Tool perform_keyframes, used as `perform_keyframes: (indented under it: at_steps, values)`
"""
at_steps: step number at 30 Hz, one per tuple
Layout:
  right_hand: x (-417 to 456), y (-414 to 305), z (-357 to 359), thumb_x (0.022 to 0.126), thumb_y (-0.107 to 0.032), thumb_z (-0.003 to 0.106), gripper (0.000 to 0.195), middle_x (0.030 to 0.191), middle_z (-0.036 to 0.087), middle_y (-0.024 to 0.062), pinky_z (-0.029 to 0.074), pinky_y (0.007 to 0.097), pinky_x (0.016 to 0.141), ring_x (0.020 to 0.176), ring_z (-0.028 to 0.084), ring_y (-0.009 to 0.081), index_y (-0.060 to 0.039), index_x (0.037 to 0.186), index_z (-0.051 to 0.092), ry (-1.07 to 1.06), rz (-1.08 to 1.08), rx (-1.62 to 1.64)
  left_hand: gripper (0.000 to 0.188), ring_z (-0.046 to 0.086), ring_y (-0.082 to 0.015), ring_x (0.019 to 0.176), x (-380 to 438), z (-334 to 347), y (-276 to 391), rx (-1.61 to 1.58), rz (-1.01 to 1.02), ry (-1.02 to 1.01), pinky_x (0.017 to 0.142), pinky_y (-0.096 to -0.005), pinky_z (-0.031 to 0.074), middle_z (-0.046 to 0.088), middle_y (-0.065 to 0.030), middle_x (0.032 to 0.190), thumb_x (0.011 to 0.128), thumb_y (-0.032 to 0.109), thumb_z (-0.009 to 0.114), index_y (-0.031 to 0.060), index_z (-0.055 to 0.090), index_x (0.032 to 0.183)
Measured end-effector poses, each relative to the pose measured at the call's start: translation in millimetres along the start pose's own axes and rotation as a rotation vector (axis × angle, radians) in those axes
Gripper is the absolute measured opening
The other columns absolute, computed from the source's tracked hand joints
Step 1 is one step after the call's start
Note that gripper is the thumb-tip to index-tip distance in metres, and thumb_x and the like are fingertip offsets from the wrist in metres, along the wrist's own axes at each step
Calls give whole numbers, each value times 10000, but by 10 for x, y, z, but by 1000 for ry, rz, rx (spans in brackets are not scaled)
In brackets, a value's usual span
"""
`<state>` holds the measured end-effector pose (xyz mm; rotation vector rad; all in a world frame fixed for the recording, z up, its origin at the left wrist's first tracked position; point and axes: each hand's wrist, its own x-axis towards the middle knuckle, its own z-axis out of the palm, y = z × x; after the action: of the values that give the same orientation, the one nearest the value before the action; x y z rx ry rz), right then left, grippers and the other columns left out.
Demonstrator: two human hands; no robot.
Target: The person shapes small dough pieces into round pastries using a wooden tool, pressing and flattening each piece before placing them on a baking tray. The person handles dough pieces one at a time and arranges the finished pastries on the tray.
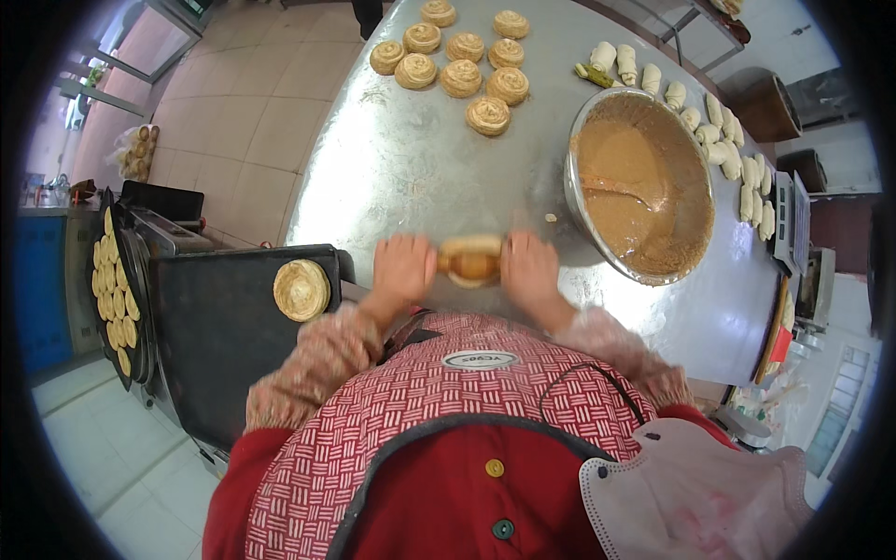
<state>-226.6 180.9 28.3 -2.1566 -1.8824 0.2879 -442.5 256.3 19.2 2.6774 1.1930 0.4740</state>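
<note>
Both ends of a wooden rolling pin [470,267] are in my grip, with my left hand [404,269] on one side and my right hand [530,262] on the other. Beneath the pin, a piece of dough [470,245] shows above and below the wood, on the metal table [420,189] close to my apron. Pin and hands are slightly blurred. Right of my right hand stands a metal bowl [575,203] of brown paste [623,157], with a utensil [619,187] lying partly sunk in it.
Several coiled dough rounds [462,77] sit at the table's far end. Rolled white dough pieces [714,133] line its right side, near a scale [791,217]. On my left, a black baking tray [217,350] carries one flattened round [302,290]; beyond it is a dark pan [115,301] of small dough pieces.
</note>
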Motion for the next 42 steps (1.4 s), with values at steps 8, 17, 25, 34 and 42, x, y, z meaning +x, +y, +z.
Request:
perform_keyframes:
  at_steps: [8,17,25,34,42]
  values:
    - [-84,-60,-292,861,-157,546,170,832,614,175,442,415,678,757,597,349,-52,983,492,-246,148,101,209,517,-268,733,-53,-61,13,-53,-92,-135,696,-412,348,544,-82,741,820,256,598,77,501,773]
    - [-73,188,64,887,-194,515,134,776,607,140,453,408,709,736,598,343,-79,952,543,152,-150,-81,584,471,-281,960,89,-128,284,-3,-133,-54,904,-536,280,520,-101,950,742,567,616,41,529,979]
    - [1019,217,-204,873,-248,488,226,758,647,190,498,473,653,730,629,386,-41,865,578,-418,-92,-141,881,582,-294,786,936,-250,-354,-536,-251,-737,671,-449,430,584,-148,874,490,665,768,-6,521,1005]
    - [-287,54,-125,949,-293,405,290,574,600,139,468,459,476,501,599,317,-66,841,551,-68,-25,-102,176,564,-308,596,44,-48,77,-69,-109,52,535,-443,460,562,-123,620,847,222,550,65,503,783]
    - [309,363,48,960,-241,394,270,660,610,181,497,458,548,608,629,325,-53,844,549,-3,179,-87,159,565,-343,551,707,108,54,-88,-220,13,503,-477,457,564,-154,625,882,186,509,50,470,809]
